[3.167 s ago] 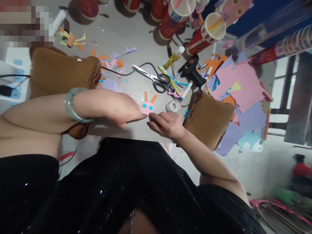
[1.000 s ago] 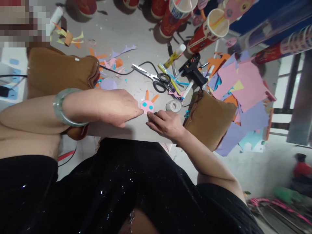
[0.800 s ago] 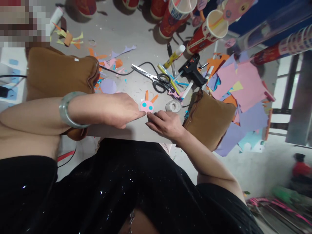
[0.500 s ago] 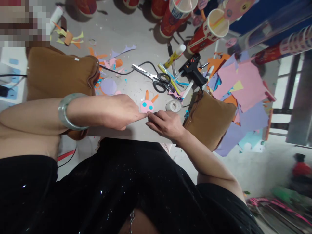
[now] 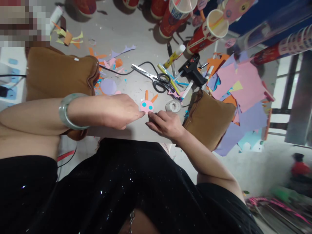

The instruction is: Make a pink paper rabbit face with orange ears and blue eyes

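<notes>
A pink paper rabbit face (image 5: 147,109) with two orange ears and two blue eyes lies flat on the table. The outstretched index finger of my left hand (image 5: 119,112) touches its lower left rim; the other fingers curl underneath, partly hidden. At the lower right rim rests a fingertip of my right hand (image 5: 168,124), its thumb apart below and nothing gripped between them. Just right of the face sits a roll of clear tape (image 5: 173,106). Black-handled scissors (image 5: 156,78) lie behind the face, blades pointing left.
Brown cushions (image 5: 58,73) flank both arms. A black glue gun (image 5: 193,70), a yellow glue stick (image 5: 174,56) and pens lie beyond the scissors. Red paper cups (image 5: 206,31) stand at the back. Coloured paper sheets (image 5: 243,81) spread at right; paper scraps (image 5: 114,61) litter the left.
My left index fingertip has drawn back slightly to the left along the lower rim of the rabbit face, away from my right fingertip. My right hand stays almost still.
</notes>
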A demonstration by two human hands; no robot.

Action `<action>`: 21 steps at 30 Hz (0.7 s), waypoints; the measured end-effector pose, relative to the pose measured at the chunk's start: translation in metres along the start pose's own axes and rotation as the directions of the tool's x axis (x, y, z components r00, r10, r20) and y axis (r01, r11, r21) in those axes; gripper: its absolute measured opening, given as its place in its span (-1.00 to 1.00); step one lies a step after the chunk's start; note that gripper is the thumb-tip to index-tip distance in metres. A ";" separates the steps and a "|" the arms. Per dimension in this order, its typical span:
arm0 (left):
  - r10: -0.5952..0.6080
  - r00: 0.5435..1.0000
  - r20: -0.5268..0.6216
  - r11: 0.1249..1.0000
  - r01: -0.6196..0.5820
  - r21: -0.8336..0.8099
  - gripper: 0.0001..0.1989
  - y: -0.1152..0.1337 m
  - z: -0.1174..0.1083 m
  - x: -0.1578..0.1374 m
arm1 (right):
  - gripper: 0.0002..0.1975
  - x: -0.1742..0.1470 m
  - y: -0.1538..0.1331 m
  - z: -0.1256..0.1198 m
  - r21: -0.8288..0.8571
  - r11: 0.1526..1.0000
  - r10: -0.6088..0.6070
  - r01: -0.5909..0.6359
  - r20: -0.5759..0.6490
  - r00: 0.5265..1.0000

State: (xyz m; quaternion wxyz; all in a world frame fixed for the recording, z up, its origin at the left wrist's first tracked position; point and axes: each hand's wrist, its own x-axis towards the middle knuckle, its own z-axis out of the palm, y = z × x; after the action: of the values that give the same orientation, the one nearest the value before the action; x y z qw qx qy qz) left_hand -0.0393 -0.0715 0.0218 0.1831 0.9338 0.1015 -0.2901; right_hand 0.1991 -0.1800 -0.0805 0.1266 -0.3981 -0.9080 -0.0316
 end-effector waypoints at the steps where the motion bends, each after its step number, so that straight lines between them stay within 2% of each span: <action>1: 0.003 1.000 -0.005 1.000 -0.003 -0.001 -0.44 0.000 0.000 0.000 | -0.60 0.000 0.000 0.000 0.001 1.000 0.006 -0.006 -0.002 1.000; 4: 0.006 1.000 -0.015 0.999 -0.007 -0.054 -0.44 0.000 0.001 0.000 | -0.60 0.000 0.000 -0.001 0.025 0.999 0.028 -0.029 0.021 0.999; 8: -0.022 1.000 0.004 0.993 0.023 -0.119 -0.41 0.000 -0.001 0.000 | -0.60 0.000 -0.001 -0.002 0.047 0.999 -0.002 0.003 -0.004 1.000; 14: 0.026 0.999 0.040 0.997 -0.023 -0.071 -0.28 0.000 -0.009 -0.002 | -0.59 0.001 0.000 -0.002 0.054 0.997 0.043 -0.047 0.078 0.996; 16: 0.038 0.998 0.054 0.999 -0.036 -0.037 -0.33 -0.001 -0.012 -0.004 | -0.60 0.001 -0.001 -0.003 0.064 0.996 0.056 -0.061 0.068 0.996; 21: 0.071 0.997 0.009 0.995 -0.071 0.065 -0.64 -0.001 -0.020 -0.013 | -0.65 0.003 -0.003 -0.004 0.068 0.997 0.041 -0.040 -0.023 0.999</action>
State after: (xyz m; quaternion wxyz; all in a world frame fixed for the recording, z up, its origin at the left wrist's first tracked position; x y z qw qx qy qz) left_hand -0.0399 -0.0638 0.0444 0.1631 0.9413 0.0582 -0.2899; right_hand 0.1957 -0.1800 -0.0755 0.1515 -0.4116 -0.8987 -0.0031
